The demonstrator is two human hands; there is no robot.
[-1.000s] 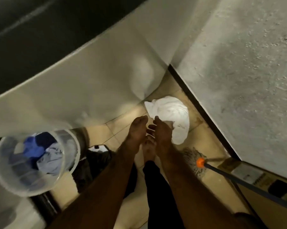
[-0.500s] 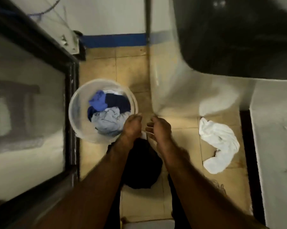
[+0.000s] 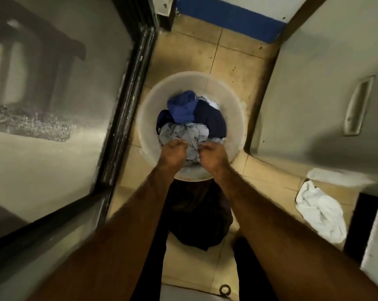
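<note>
Fingers [image 3: 180,146] of both hands were curled down into the pale grey garment [image 3: 183,132], bunching its near edge. The left hand [image 3: 172,153] and right hand [image 3: 213,155] sat close together with a fold of the cloth between them. Each seemed to be gripping a fistful, though the fingertips themselves were buried in the fabric. The garment lay on top of the load inside the round translucent tub [image 3: 238,118], on the side nearest the person, and it had not been lifted out.

Judging by that, the work was at its start. A grip had been taken, but the piece sat in the pile and nothing from the tub was out in the hands. Lifting it clear and dealing with the rest of the load were left to do.

The tub stood on the tiled floor [image 3: 196,51] and was filled well up its walls with clothes. A bright blue garment [image 3: 182,107] was at the far side, a navy one [image 3: 213,120] lay to the right of it, and a sliver of white showed behind them.

Outside the tub, a white cloth [image 3: 320,211] lay crumpled on the floor to the right. A dark heap [image 3: 196,218], cloth as far as could be told, sat just below the tub's near rim. A glass door [image 3: 53,105] ran along the left, and a pale cabinet [image 3: 309,94] with a recessed handle [image 3: 357,105] stood on the right.
</note>
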